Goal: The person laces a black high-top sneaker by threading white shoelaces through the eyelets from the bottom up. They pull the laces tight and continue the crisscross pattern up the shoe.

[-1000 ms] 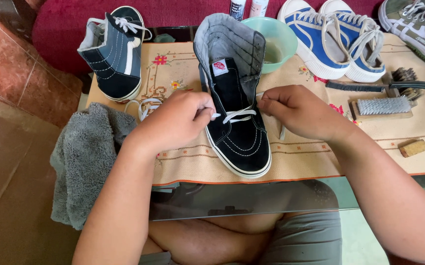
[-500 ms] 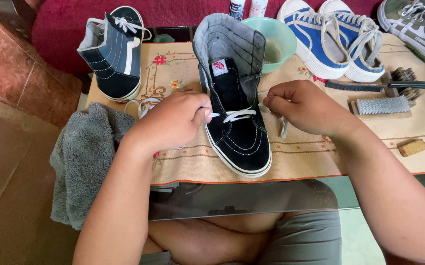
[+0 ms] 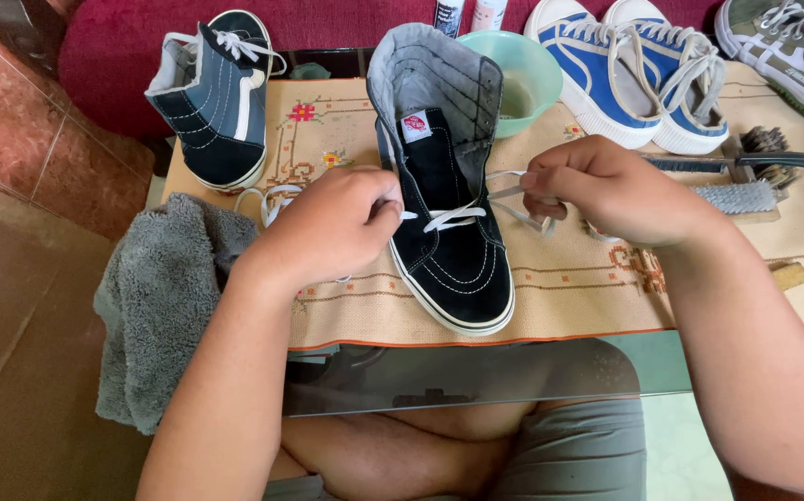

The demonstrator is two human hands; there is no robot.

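black high-top shoe (image 3: 448,232) upright on cloth-covered counter (image 3: 587,306), toe toward me | my left hand (image 3: 328,227) pinching white lace (image 3: 453,218) at shoe's left side | my right hand (image 3: 620,190) pinching other lace end, just right of shoe | grey towel (image 3: 156,297) at left edge

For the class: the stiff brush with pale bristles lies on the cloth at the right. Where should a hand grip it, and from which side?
Probably by its wooden back, coming from above. The brush lies flat on the embroidered cloth with the bristles facing the camera, so the long block behind them looks like the firm part to pinch. The right hand is nearest, though it now pinches the white lace.
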